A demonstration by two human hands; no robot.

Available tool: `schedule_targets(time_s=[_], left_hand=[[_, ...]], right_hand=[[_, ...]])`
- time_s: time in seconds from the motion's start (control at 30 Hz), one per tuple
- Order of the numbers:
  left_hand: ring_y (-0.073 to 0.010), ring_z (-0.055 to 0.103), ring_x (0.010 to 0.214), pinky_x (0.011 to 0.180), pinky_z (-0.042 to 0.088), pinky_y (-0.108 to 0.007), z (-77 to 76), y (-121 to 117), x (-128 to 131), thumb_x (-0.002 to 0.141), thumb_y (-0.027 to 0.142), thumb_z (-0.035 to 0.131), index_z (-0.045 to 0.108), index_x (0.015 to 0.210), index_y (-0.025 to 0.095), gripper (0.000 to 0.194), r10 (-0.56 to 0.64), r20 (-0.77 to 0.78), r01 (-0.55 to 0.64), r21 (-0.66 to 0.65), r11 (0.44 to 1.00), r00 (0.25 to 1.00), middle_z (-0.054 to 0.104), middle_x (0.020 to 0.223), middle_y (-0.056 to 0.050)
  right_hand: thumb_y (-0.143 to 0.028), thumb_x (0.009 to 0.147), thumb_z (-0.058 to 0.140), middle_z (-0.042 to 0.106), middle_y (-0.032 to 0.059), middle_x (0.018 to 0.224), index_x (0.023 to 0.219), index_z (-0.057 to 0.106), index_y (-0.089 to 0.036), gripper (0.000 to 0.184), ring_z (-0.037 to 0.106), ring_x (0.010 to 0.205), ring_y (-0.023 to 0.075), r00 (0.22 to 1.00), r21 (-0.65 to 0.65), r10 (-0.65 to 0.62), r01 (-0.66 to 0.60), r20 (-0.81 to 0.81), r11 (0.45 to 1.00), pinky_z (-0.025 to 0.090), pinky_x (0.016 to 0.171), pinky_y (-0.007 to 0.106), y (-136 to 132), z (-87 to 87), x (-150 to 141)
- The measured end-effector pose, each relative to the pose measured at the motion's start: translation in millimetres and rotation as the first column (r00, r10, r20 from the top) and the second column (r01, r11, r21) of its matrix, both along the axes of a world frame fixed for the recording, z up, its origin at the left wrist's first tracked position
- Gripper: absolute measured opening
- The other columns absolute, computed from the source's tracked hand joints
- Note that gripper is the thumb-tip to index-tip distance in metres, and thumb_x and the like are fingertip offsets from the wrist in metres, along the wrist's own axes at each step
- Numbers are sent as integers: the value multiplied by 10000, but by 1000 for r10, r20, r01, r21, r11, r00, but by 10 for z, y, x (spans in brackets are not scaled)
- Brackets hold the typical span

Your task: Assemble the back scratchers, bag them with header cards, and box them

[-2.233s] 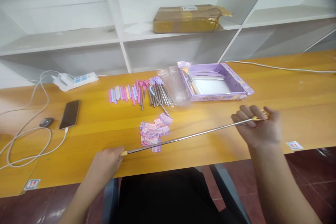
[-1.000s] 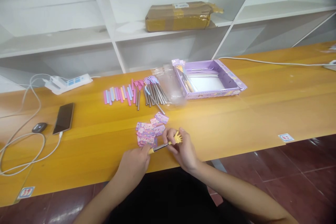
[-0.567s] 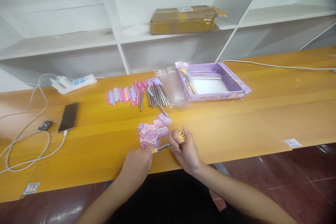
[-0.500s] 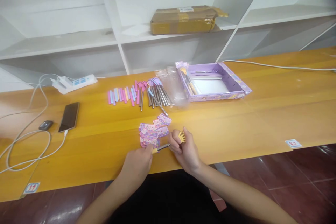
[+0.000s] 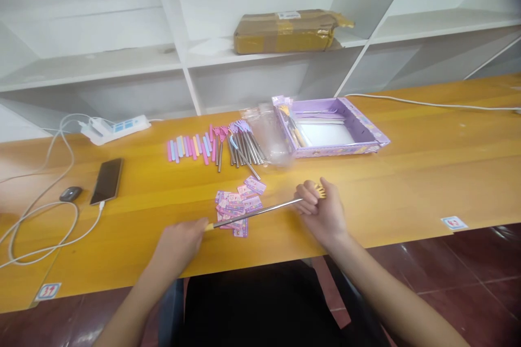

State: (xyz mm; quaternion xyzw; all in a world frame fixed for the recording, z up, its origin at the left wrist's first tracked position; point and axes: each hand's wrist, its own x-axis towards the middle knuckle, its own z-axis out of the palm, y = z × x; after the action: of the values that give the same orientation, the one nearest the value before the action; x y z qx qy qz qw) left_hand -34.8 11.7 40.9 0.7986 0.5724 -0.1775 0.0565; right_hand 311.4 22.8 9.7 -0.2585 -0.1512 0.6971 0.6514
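Observation:
A telescopic back scratcher (image 5: 260, 211) with a yellow hand-shaped head and yellow handle stretches between my hands, its metal rod drawn out long. My left hand (image 5: 183, 241) is closed round the handle end. At the head end, my right hand (image 5: 323, 209) is wrapped round the rod, with yellow prongs showing between thumb and fingers. Below the rod lies a loose pile of pink and purple printed cards (image 5: 238, 203). Farther back are several metal rods with pink, blue and purple hand-shaped heads (image 5: 244, 143), beside a row of coloured handle sleeves (image 5: 191, 147).
A purple open box (image 5: 378, 141) holds a bagged yellow back scratcher (image 5: 295, 124). Clear plastic bags (image 5: 271, 135) lie against it. On the left are a phone (image 5: 106, 181), a black mouse-like object (image 5: 70, 193), white cables and a power strip (image 5: 116, 128). A taped carton (image 5: 285, 32) sits on the shelf.
My hands have moved apart, the left to the left and the right to the right and slightly up. The back scratcher's rod has been pulled out much longer.

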Motion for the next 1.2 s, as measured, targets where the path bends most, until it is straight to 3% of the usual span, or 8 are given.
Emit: schedule_targets(time_s=[0.1,0.2,0.27,0.33,0.47,0.57,0.93,1.2], left_hand=[[-234,769,756,590,359,-280,-78,5,-647,979,129,486,715,903,220,258,9,-9,-7,193,981,1000,790,792,-61],[-236,728,687,593,368,-293,-199,-76,-1383,968,187,506,674,740,212,284,-41,15,32,409,912,999,739,699,-65],[-220,720,675,611,391,-290,-282,-159,-1735,957,200,534,671,718,218,276,-94,38,67,442,895,995,736,689,-48],[-214,728,687,620,405,-287,-352,-229,-1906,957,197,542,695,738,224,269,-109,41,79,451,889,993,751,702,-40],[-218,744,724,617,416,-286,-404,-255,-1916,932,168,546,763,856,235,239,-108,54,69,485,872,993,785,759,-42],[-208,712,684,596,393,-287,-375,-211,-1910,915,176,564,721,769,230,221,-85,51,48,505,862,995,745,702,-43],[-225,714,720,645,387,-311,-299,-173,-1827,955,185,528,649,737,224,252,-44,-4,41,451,892,999,747,720,-50],[-215,721,697,637,419,-296,-208,-103,-1743,922,134,533,691,855,233,198,-149,96,91,445,891,984,752,732,-30]], right_hand=[[-321,902,774,318,-93,562,688,264,-251,558,169,460,82,995,-37,-68,66,-69,997,276,401,241,39,-3,484],[-204,858,749,279,-99,513,700,186,-264,588,176,428,95,973,-10,-203,203,-106,979,268,374,265,21,-34,999],[-153,844,723,284,-100,505,711,171,-268,579,177,414,98,967,-25,-229,228,-108,973,273,370,276,-11,-78,1236],[-131,836,721,313,-97,516,723,173,-271,576,207,413,99,972,-49,-202,197,-120,979,275,370,279,-41,-133,1335],[-133,811,766,355,-92,542,741,170,-272,616,279,426,104,977,-51,-125,118,-170,992,291,380,281,-69,-202,1276],[-155,808,780,386,-88,563,756,182,-275,612,325,439,107,977,-34,-111,106,-180,994,318,394,281,-85,-185,1208],[-143,820,747,417,-84,581,758,264,-258,500,348,436,85,981,-95,-182,175,-71,980,358,418,260,-181,-83,1143],[-86,812,672,388,-86,551,740,219,-261,490,316,420,95,963,-39,-245,243,-110,969,358,402,271,-130,66,1209]])
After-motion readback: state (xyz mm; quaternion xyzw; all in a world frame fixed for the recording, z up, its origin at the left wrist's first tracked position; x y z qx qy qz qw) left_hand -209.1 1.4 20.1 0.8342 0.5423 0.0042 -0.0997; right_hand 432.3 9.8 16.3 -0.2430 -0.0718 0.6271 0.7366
